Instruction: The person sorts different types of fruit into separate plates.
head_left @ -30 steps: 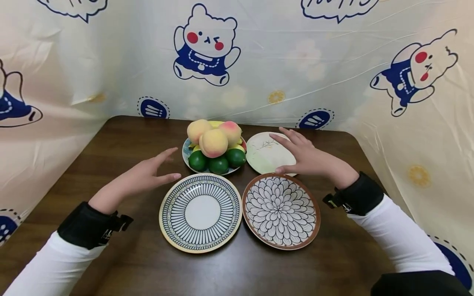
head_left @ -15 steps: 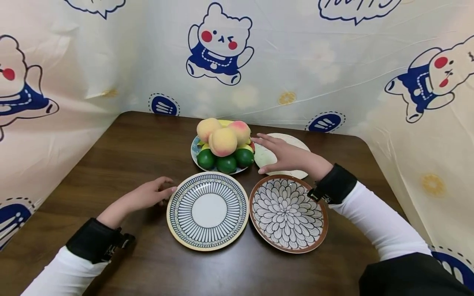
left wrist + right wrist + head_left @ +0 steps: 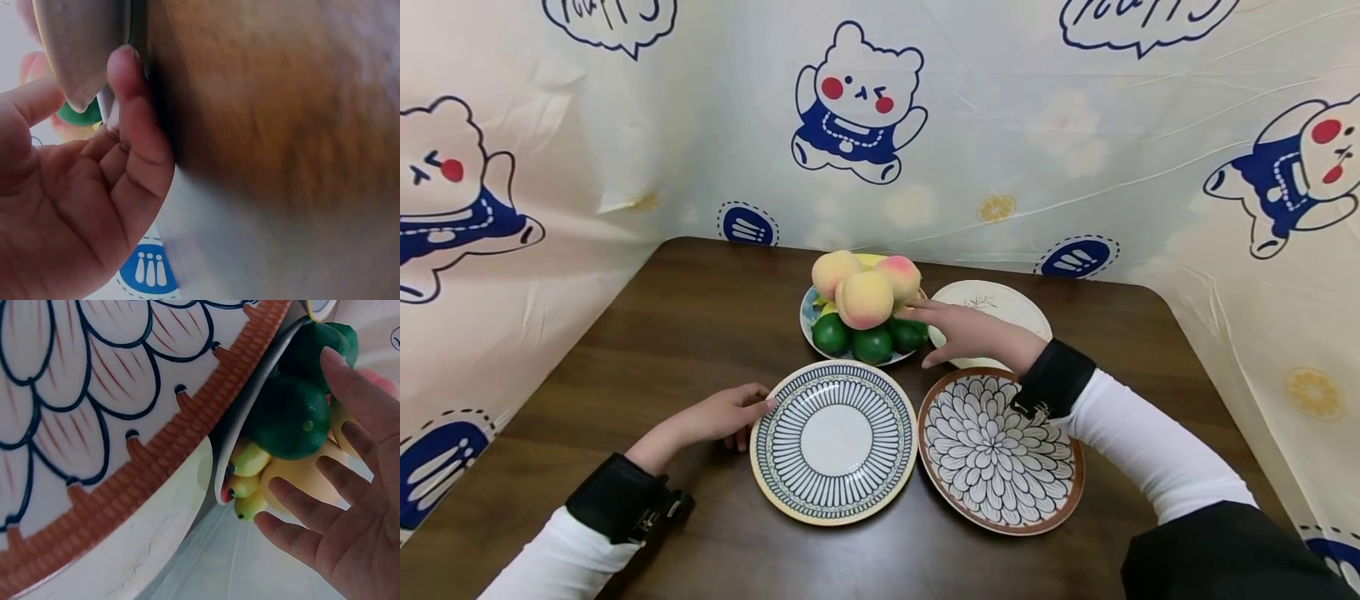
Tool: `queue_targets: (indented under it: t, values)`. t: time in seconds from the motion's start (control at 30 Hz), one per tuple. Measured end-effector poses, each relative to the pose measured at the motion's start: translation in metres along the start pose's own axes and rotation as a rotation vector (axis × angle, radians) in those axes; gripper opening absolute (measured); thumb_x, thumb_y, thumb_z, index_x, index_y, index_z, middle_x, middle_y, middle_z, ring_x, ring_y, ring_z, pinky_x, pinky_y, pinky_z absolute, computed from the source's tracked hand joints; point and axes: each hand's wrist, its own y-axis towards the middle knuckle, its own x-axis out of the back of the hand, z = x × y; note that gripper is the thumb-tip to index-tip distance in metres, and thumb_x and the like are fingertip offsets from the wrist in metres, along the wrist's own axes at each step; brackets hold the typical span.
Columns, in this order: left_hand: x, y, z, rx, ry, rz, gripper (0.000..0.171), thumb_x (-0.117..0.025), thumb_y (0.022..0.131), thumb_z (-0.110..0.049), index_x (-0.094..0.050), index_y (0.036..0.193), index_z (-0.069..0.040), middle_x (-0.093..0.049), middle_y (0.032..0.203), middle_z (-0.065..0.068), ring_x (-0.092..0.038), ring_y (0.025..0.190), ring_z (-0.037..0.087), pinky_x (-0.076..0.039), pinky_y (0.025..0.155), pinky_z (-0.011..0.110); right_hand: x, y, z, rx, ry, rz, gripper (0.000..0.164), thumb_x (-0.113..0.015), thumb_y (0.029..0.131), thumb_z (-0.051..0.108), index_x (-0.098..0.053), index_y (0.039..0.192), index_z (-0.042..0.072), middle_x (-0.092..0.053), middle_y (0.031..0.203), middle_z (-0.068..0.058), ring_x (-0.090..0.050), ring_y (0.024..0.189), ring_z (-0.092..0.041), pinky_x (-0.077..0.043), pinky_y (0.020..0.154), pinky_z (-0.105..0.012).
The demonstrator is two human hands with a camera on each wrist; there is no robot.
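Observation:
My left hand [image 3: 730,415] holds the left rim of a round plate with a striped ring pattern [image 3: 837,440], thumb on top and curled fingers at its underside. In the left wrist view those fingers [image 3: 140,125] are bent beside the plate's edge [image 3: 81,56]. My right hand [image 3: 973,331] has its fingers spread at the right side of a heaped fruit plate [image 3: 807,315]. Peaches [image 3: 865,300] lie on top there, with dark green fruits [image 3: 871,345] along the front. Yellow-green bananas [image 3: 249,481] show in the right wrist view. Whether the right fingertips touch any fruit, I cannot tell.
A brown-rimmed plate with a petal pattern [image 3: 992,450] lies right of the striped one, under my right wrist. Behind it sits a pale plate [image 3: 1007,307], partly covered by my right hand. The dark wooden table [image 3: 700,300] meets a printed curtain [image 3: 970,125] at the back.
My left hand has come down and taken hold of the striped plate's left rim. The right hand has moved left from above the pale plate to the fruit. The head view has shifted slightly.

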Motion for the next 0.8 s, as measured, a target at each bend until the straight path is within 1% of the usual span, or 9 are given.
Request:
queue_targets:
  t: [0.1,0.27,0.43,0.5,0.6,0.73,0.8]
  values:
    - [-0.001,0.000,-0.001,0.003,-0.016,0.005,0.041,-0.050,0.108,-0.033,-0.054,0.132,0.000,-0.063,0.067,0.004,-0.060,0.060,0.017,-0.049,0.055,0.034,-0.002,0.006,-0.001,0.016,-0.013,-0.004,0.076,-0.082,0.087,0.015,-0.046,0.153,0.006,-0.036,0.164,-0.022,-0.042,0.147,-0.041,-0.041,0.117,-0.053]
    - [-0.001,0.000,-0.002,0.015,-0.037,0.015,0.042,-0.050,0.108,-0.034,-0.054,0.132,0.000,-0.063,0.066,0.003,-0.060,0.060,0.017,-0.049,0.055,0.034,-0.006,0.014,-0.002,0.039,-0.069,-0.005,0.069,-0.080,0.089,0.018,-0.050,0.150,0.006,-0.046,0.158,-0.017,-0.051,0.141,-0.036,-0.043,0.115,-0.050]
    - [-0.002,0.001,-0.002,0.045,-0.050,0.016,0.042,-0.050,0.108,-0.035,-0.054,0.134,-0.003,-0.062,0.065,0.003,-0.060,0.060,0.017,-0.050,0.055,0.033,-0.013,0.022,-0.004,0.069,-0.136,0.003,0.064,-0.078,0.091,0.021,-0.053,0.147,0.008,-0.049,0.155,-0.015,-0.058,0.133,-0.036,-0.046,0.112,-0.051]
    - [-0.003,0.002,-0.001,0.044,-0.051,0.016,0.043,-0.050,0.108,-0.035,-0.053,0.135,-0.003,-0.062,0.065,0.003,-0.060,0.059,0.017,-0.050,0.054,0.033,-0.014,0.025,-0.004,0.075,-0.162,0.001,0.062,-0.078,0.090,0.021,-0.054,0.146,0.008,-0.050,0.155,-0.015,-0.059,0.132,-0.036,-0.048,0.110,-0.051]
    - [-0.003,0.001,-0.001,0.031,-0.052,0.018,0.043,-0.049,0.108,-0.034,-0.052,0.137,-0.002,-0.062,0.064,0.003,-0.059,0.058,0.017,-0.049,0.053,0.033,-0.014,0.028,-0.002,0.078,-0.228,-0.003,0.061,-0.080,0.089,0.022,-0.056,0.144,0.010,-0.053,0.151,-0.013,-0.062,0.127,-0.035,-0.051,0.105,-0.051]
    - [-0.004,0.000,-0.002,0.018,-0.057,0.015,0.039,-0.050,0.108,-0.033,-0.053,0.133,-0.003,-0.062,0.063,0.003,-0.058,0.056,0.016,-0.048,0.052,0.033,-0.014,0.031,0.002,0.062,-0.324,0.008,0.063,-0.082,0.087,0.025,-0.057,0.143,0.013,-0.056,0.147,-0.011,-0.062,0.124,-0.036,-0.055,0.099,-0.051]
    - [-0.005,0.000,-0.001,0.013,-0.059,0.014,0.038,-0.050,0.108,-0.033,-0.054,0.131,-0.004,-0.062,0.062,0.003,-0.058,0.056,0.016,-0.048,0.051,0.033,-0.015,0.032,0.003,0.054,-0.366,0.012,0.065,-0.083,0.086,0.028,-0.056,0.144,0.014,-0.056,0.147,-0.011,-0.060,0.126,-0.036,-0.055,0.098,-0.050]
